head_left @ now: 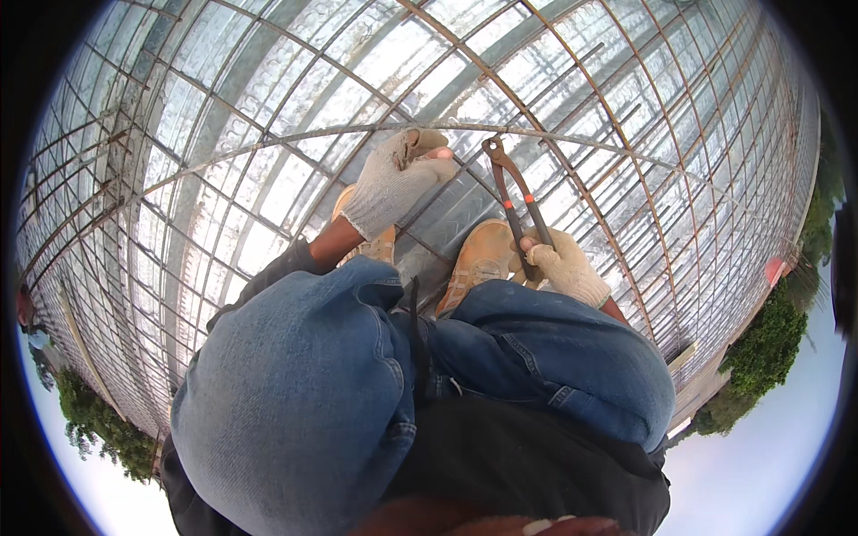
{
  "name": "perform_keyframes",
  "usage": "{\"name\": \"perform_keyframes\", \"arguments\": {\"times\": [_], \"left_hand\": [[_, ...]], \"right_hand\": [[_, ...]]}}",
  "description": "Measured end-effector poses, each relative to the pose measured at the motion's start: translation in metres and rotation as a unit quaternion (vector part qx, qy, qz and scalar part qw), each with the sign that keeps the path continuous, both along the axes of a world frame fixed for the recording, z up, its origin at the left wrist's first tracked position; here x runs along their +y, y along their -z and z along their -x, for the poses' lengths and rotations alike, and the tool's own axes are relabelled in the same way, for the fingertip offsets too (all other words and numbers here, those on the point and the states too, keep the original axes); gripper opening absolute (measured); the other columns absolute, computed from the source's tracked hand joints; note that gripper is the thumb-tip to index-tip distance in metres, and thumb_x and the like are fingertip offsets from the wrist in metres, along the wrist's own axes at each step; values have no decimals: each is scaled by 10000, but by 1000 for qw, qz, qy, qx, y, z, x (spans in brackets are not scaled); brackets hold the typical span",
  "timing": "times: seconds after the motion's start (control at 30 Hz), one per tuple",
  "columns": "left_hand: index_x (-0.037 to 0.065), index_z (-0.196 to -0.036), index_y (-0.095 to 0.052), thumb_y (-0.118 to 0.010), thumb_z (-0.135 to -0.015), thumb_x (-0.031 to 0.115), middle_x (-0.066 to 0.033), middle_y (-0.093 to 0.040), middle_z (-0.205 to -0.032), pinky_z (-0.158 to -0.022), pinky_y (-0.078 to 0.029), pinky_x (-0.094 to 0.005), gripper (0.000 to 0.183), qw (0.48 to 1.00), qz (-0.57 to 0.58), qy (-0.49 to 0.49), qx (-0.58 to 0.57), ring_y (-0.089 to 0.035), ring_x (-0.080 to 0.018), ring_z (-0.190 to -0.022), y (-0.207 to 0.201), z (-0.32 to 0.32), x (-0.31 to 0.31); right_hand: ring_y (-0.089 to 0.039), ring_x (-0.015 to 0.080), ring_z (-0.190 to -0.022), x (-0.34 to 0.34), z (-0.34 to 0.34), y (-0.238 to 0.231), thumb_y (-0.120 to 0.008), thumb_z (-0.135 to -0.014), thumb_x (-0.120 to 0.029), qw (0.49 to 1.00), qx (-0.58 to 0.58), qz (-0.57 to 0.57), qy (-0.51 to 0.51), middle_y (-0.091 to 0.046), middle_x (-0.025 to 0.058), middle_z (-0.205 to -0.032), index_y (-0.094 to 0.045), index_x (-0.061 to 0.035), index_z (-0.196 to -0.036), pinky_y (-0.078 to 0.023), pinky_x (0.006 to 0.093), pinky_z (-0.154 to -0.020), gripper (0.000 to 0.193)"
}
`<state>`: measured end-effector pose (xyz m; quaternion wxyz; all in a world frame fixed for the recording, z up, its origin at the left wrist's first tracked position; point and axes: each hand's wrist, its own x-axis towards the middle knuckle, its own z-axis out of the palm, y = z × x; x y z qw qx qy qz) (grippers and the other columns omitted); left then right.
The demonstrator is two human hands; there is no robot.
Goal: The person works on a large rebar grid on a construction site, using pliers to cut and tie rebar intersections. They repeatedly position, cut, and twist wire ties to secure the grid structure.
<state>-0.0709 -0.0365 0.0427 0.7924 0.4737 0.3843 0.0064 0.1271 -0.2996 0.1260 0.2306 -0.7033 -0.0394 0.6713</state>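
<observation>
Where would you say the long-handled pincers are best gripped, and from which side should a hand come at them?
The pincers are best gripped low on the two long handles, near their free ends, coming from the person's side. The head rests at the rebar grid and the handles run back toward the knees, so the ends likely give most leverage. The gloved right hand already holds them there; the left hand grips a bar.

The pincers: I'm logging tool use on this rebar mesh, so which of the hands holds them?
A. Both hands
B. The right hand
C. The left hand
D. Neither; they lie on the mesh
B: the gloved right hand grips the handles of the pincers, whose head meets the rebar mesh, while the gloved left hand grips a bar apart from them.
</observation>
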Motion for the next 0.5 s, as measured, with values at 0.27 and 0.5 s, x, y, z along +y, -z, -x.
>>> {"name": "perform_keyframes", "arguments": {"times": [0.27,0.5], "left_hand": [[9,-1236,-766,-836,-1054,274,-68,-800,-1009,-723,-651,-289,328,993,73,-21,86,-791,-136,-857,-10,-3,-23],[8,-1210,-797,-831,-1020,213,-118,-836,-1021,-733,-638,-323,281,995,-24,20,96,-812,-198,-834,3,0,-21]], "right_hand": [[-793,327,-891,21,57,24,-669,-1077,-219,980,-152,-51,-121,-773,248,-1000,-693,42,-1378,-613,486,-833,399],[-802,331,-1042,30,54,-15,-652,-1044,-147,985,-141,-69,-72,-787,265,-1224,-575,-108,-1679,-594,466,-962,641]]}}
